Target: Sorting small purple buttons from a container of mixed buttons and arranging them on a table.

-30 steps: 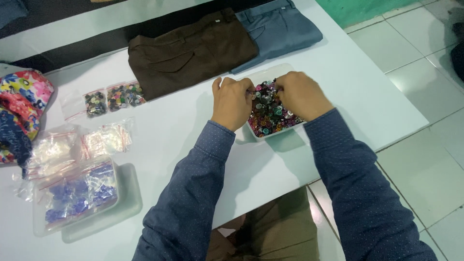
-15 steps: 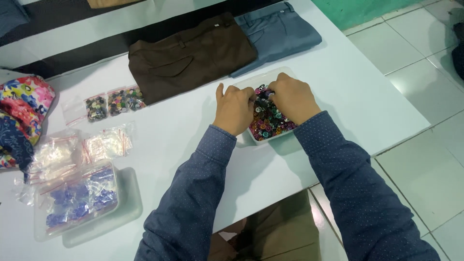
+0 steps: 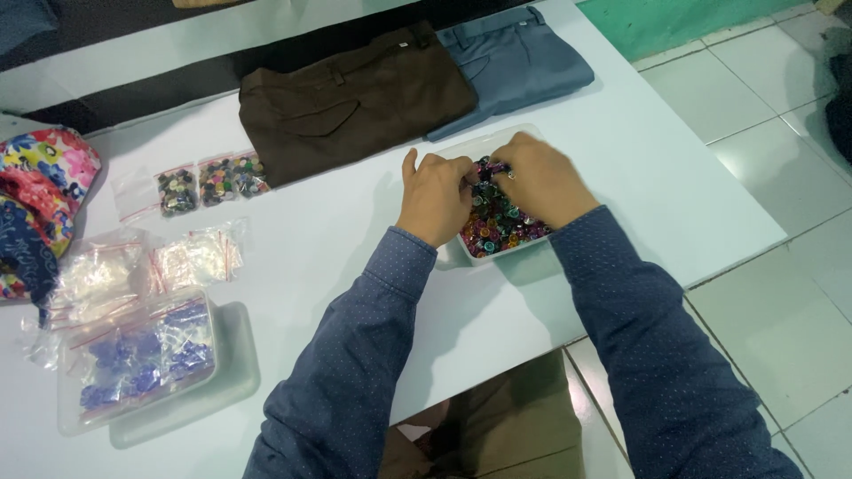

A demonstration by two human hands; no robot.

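Your left hand (image 3: 435,197) and right hand (image 3: 543,182) meet over the clear tray (image 3: 493,255) of multicoloured beads (image 3: 497,223), near the tabletop's (image 3: 355,257) right edge. Fingers of both hands are pinched together on a small bead piece (image 3: 491,170) between them. Folded brown trousers (image 3: 355,98) and grey-blue trousers (image 3: 515,62) lie along the far edge. Bagged beads (image 3: 206,182) sit left.

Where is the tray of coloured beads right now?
In the head view, the tray of coloured beads sits right of centre on the white table, under the left hand and right hand, just below the folded blue-grey trousers.
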